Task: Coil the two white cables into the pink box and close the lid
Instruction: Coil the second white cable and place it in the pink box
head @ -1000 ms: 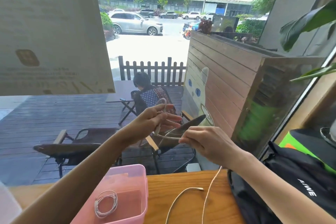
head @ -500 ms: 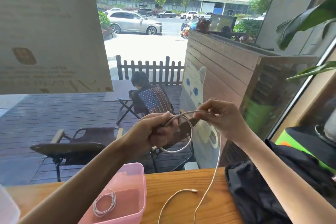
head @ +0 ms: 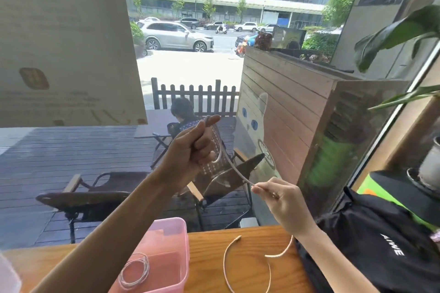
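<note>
An open pink box (head: 183, 238) stands on the wooden table (head: 207, 257) at the lower left, with one coiled white cable (head: 134, 271) lying inside. My left hand (head: 190, 150) is raised above the box, closed around loops of the second white cable (head: 234, 169). My right hand (head: 283, 200) pinches the same cable lower and to the right. The cable's loose tail (head: 226, 259) hangs down and curls on the table. The box's lid is not clearly in view.
A black bag (head: 371, 250) lies on the table's right side, close to my right forearm. A glass window runs along the table's far edge. A translucent object (head: 7, 278) shows at the lower left corner. Plant leaves (head: 400, 33) hang at the upper right.
My right hand has moved down and to the right, drawing the cable out from my left hand. My left hand rose slightly. The loose tail on the table has shortened and shifted.
</note>
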